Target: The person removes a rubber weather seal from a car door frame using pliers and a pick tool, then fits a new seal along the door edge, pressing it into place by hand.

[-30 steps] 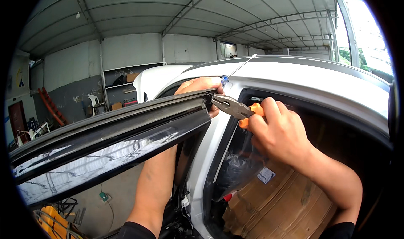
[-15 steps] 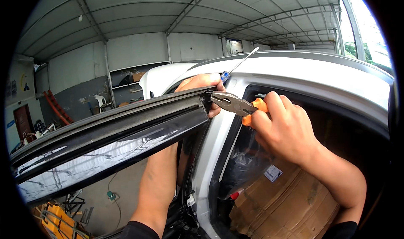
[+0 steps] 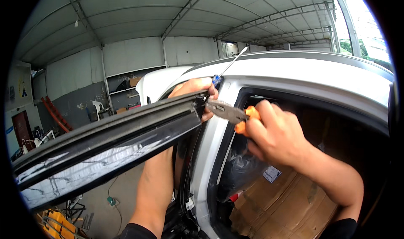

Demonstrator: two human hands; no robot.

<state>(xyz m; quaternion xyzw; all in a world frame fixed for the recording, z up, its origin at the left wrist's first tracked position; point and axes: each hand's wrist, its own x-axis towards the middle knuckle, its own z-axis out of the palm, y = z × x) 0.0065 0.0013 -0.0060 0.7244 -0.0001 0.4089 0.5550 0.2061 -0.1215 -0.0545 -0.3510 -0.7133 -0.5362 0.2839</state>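
My left hand (image 3: 191,87) is closed round the far side of the upper end of a dark car door frame (image 3: 126,132); the frame hides part of its fingers. A screwdriver (image 3: 231,64) with a blue handle sticks up from the same hand, its shaft slanting to the upper right. In my right hand (image 3: 277,132) is a pair of combination pliers (image 3: 228,112) with orange grips. The plier jaws point left and meet the end of the door frame beside my left fingertips. What the jaw tips pinch, if anything, is too small to make out.
The silver car body (image 3: 294,73) curves behind my hands, with a door opening at right. A large cardboard box (image 3: 286,205) and clear plastic fill that opening. Orange-yellow equipment (image 3: 59,224) and a cable are on the floor at lower left. Shelves (image 3: 122,87) line the back wall.
The whole view has shifted a little, with both hands and the door frame now slightly further left. The plier jaws sit slightly lower against the frame end. Both hands keep their hold.
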